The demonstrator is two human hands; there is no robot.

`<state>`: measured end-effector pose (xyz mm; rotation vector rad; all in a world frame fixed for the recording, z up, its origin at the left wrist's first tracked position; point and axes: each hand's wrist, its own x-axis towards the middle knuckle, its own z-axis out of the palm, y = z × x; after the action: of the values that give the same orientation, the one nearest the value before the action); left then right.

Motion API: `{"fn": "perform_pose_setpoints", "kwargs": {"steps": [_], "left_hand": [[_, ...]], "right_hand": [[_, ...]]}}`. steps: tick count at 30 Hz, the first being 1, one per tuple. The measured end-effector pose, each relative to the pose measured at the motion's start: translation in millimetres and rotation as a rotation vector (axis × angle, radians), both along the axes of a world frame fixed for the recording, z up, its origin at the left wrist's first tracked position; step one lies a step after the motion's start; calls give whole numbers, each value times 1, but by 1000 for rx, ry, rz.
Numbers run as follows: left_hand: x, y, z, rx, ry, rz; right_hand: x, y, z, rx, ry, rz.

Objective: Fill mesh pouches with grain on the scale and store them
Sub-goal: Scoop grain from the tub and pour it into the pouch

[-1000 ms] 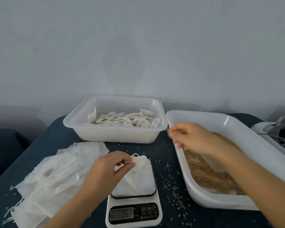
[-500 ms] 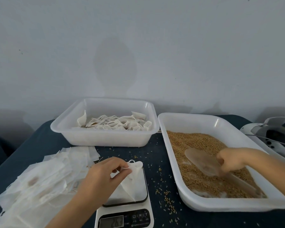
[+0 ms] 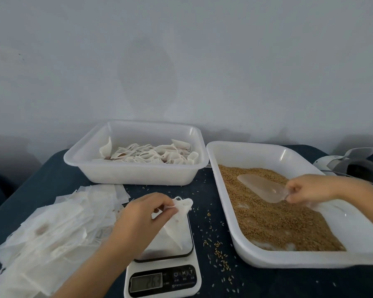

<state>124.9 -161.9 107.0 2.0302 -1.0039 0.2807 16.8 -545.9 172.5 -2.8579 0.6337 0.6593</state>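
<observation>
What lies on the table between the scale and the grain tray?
In the head view, only scattered loose grains lie on the dark tabletop between the scale and the grain tray.

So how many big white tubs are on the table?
2. One white tub sits at the back and holds tied pouches. The other white tub is on the right and holds the grain and the scoop. None seem hidden.
</observation>
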Motion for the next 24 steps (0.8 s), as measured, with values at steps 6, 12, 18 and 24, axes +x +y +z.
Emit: {"fn": "perform_pose_setpoints", "kwargs": {"steps": [6,12,18,24], "left_hand": [[-9,-34,13,-32,8,-101],[-13,-45,8,-27,21,-124],[-17,-45,5,-9,23,-124],[-12,-36,6,-4,26,-89]], "right_hand": [[-12,4,20,-57,96,-37],[-35,-7,40,-300,346,-40],[-34,-6,34,-485,430,-1],[-41,-21,36,-430,408,-124]]}}
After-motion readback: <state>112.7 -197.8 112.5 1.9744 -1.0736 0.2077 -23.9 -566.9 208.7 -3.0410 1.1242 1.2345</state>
